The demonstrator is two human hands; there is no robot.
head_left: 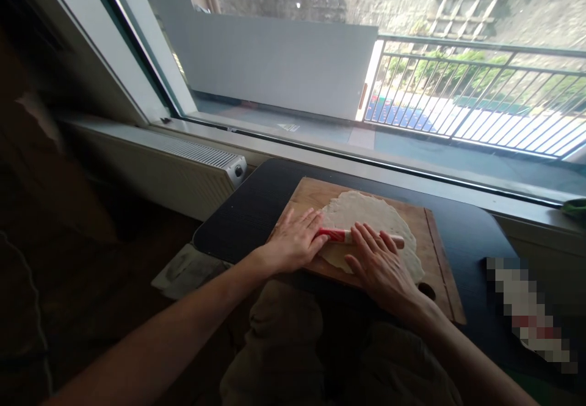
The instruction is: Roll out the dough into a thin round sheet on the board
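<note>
A thin, uneven sheet of pale dough (366, 207) lies on a wooden cutting board (442, 271). Across the dough rests a slim rolling pin (335, 235), red-patterned on the left with a plain wooden right end. My left hand (295, 238) lies over the pin's left end, fingers stretched out toward the window and the thumb beside the red part. Flat on the pin's right half is my right hand (378, 259), its fingers straight and spread. The pin's left tip and part of its middle are hidden under my hands.
The board stands on a dark table (242, 210) with rounded corners, close to a large window. A white radiator (192, 155) is at the left. On the table's right edge lies a pixelated item (531, 314). My knees (284, 326) are below the near edge.
</note>
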